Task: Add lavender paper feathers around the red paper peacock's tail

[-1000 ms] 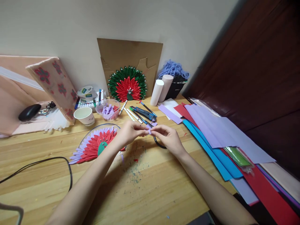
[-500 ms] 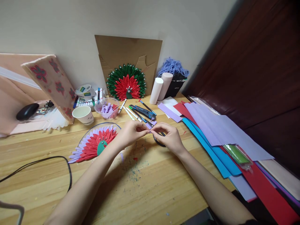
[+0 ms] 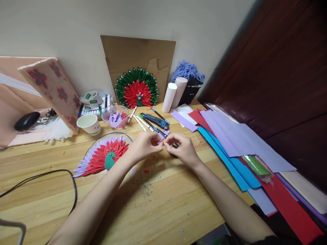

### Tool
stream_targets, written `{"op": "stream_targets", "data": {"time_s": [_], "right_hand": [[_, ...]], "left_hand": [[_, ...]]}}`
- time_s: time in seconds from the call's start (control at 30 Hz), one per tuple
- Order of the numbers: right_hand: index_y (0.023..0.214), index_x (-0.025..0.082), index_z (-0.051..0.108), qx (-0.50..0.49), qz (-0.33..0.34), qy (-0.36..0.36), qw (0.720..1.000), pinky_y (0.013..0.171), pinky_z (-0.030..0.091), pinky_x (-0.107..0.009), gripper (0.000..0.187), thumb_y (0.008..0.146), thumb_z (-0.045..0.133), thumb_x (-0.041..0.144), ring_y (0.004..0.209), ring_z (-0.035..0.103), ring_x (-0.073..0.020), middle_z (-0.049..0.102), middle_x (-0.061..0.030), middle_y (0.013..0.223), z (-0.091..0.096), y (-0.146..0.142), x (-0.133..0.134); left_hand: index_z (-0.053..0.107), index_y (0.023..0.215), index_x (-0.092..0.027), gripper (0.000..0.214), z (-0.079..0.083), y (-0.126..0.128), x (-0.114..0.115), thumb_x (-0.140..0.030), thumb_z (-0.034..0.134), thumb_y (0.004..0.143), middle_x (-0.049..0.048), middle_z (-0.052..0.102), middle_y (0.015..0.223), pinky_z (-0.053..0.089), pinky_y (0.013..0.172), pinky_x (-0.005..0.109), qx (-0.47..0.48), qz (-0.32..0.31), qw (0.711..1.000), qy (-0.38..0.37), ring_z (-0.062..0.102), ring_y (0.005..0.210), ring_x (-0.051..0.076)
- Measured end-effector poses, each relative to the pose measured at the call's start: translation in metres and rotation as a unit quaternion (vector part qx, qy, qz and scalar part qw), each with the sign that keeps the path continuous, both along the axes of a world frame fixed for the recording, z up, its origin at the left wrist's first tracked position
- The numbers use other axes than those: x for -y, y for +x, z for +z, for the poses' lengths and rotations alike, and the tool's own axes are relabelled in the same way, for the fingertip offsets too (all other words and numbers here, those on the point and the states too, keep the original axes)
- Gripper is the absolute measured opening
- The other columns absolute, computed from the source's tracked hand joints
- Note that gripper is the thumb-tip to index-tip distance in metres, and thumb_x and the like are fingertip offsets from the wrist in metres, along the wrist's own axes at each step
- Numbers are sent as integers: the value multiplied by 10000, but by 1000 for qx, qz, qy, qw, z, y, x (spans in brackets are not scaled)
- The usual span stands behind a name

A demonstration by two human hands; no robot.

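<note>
Both hands meet over the middle of the wooden table. My left hand and my right hand pinch a small lilac paper piece between their fingertips, fingers curled. Just left of them lies a fan-shaped paper peacock of red and lilac strips with a green body. A black ring-shaped thing shows partly under my right hand. Pens and markers lie just beyond the hands.
A green and red paper peacock leans on cardboard at the wall. A clear bowl of lilac scraps, a paper cup, white rolls and blue yarn stand behind. Coloured paper sheets cover the right side. A black cable loops at left.
Both hands stay pinched on the lilac piece and have drawn slightly closer together, fingers working it. The view has shifted a little.
</note>
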State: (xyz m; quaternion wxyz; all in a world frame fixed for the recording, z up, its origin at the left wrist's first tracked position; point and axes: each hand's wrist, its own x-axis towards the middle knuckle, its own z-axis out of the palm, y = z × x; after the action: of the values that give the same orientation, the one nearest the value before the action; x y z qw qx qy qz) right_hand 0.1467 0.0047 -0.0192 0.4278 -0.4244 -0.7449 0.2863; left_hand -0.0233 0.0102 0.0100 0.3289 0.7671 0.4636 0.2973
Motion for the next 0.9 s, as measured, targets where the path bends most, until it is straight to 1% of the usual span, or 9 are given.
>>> {"op": "stream_targets", "data": {"time_s": [0.07, 0.2, 0.3, 0.37, 0.43, 0.5, 0.63, 0.8, 0.9], "right_hand": [[718, 167, 588, -5, -4, -8, 1000, 618, 459, -237, 16, 726, 588, 153, 644, 555, -123, 603, -13, 712, 0, 1, 0], [713, 166, 584, -44, -14, -31, 998, 602, 458, -226, 19, 723, 601, 164, 631, 555, -118, 602, -8, 698, -3, 2, -2], [733, 167, 584, -74, -13, -50, 996, 611, 467, -225, 26, 726, 608, 175, 636, 562, -118, 602, -7, 702, -5, 2, -3], [737, 167, 585, -84, -8, -55, 995, 628, 476, -229, 30, 734, 607, 187, 647, 570, -120, 606, -9, 710, -4, 2, -3], [740, 168, 589, -79, -5, -49, 996, 631, 478, -228, 28, 742, 602, 193, 653, 574, -119, 609, -8, 717, -3, 1, -2], [745, 171, 599, -62, -7, -26, 998, 609, 473, -220, 21, 749, 595, 192, 660, 572, -117, 612, -8, 728, -1, 0, 0], [745, 186, 605, -15, -8, 47, 999, 571, 457, -224, 44, 761, 566, 172, 670, 556, -122, 607, -10, 737, 3, 0, 1], [769, 195, 604, 70, 3, 132, 989, 641, 451, -268, 73, 774, 551, 146, 676, 537, -138, 609, -14, 725, 3, 3, 0], [793, 198, 602, 86, 6, 176, 981, 672, 450, -279, 89, 783, 544, 132, 701, 552, -145, 628, -20, 747, 2, 4, 0]], "left_hand": [[646, 671, -118, 105, -1, -3, -2, -167, 553, 667, 16, 624, 592, 418, 524, 194, 7, 3, 1000, -3, 553, 549, 102], [656, 694, -110, 143, -2, -9, -7, -218, 563, 684, 33, 648, 638, 447, 565, 211, 43, 37, 998, -20, 574, 582, 117], [673, 771, -105, 215, -3, -8, -8, -283, 567, 713, 57, 678, 729, 463, 605, 221, 93, 19, 991, -97, 600, 646, 132], [677, 787, -99, 235, -4, -5, -7, -299, 582, 709, 60, 677, 720, 455, 584, 215, 110, -6, 983, -150, 597, 632, 127], [678, 757, -92, 221, -6, -3, -6, -289, 595, 699, 55, 666, 676, 439, 555, 205, 113, -14, 978, -175, 582, 595, 116], [678, 726, -91, 194, -7, -1, -6, -263, 594, 696, 50, 657, 653, 434, 556, 200, 118, -14, 976, -185, 572, 584, 106], [678, 704, -101, 155, -9, -2, -8, -223, 585, 688, 42, 654, 651, 449, 596, 204, 138, -19, 969, -205, 575, 603, 102], [690, 702, -121, 153, -11, -4, -10, -222, 575, 687, 29, 658, 655, 471, 638, 210, 150, -8, 958, -245, 586, 619, 99], [696, 712, -127, 163, -10, -3, -10, -238, 578, 691, 26, 662, 656, 480, 651, 207, 159, 6, 948, -277, 592, 626, 95]]}}
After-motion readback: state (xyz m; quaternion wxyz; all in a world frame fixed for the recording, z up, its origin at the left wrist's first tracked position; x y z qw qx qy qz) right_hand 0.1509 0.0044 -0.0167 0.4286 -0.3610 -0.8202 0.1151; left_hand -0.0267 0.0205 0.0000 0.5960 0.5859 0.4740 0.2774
